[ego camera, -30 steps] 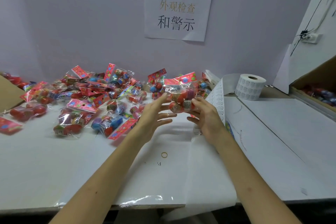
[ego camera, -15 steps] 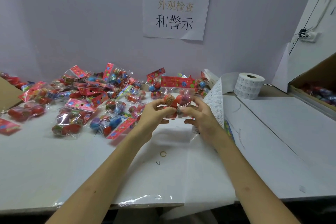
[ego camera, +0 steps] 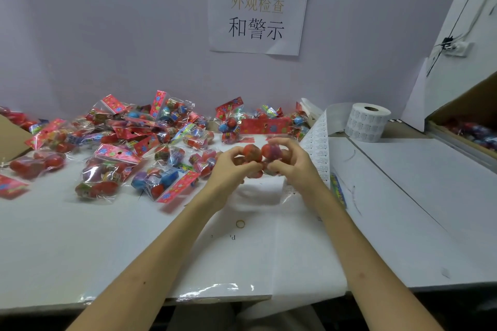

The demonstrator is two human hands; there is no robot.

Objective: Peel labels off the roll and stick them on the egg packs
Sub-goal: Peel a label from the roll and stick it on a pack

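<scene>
Both hands hold one egg pack point(ego camera: 262, 152), a clear bag of red toy eggs with a red header card, just above the table's middle. My left hand point(ego camera: 230, 169) grips its left side with curled fingers and my right hand point(ego camera: 291, 162) grips its right side. A white roll of labels point(ego camera: 367, 122) stands at the back right. Its unrolled strip of labels point(ego camera: 318, 142) runs toward me and passes right beside my right hand.
A heap of egg packs point(ego camera: 129, 148) covers the back left of the white table point(ego camera: 80, 244). A rubber band point(ego camera: 240, 223) lies near the front. A cardboard box point(ego camera: 473, 126) with more packs stands at the right, a cardboard flap point(ego camera: 10, 137) at far left.
My left hand, open beside the pack a second ago, has closed on it. Both hands have turned the pack, so its red header card now faces away at the top.
</scene>
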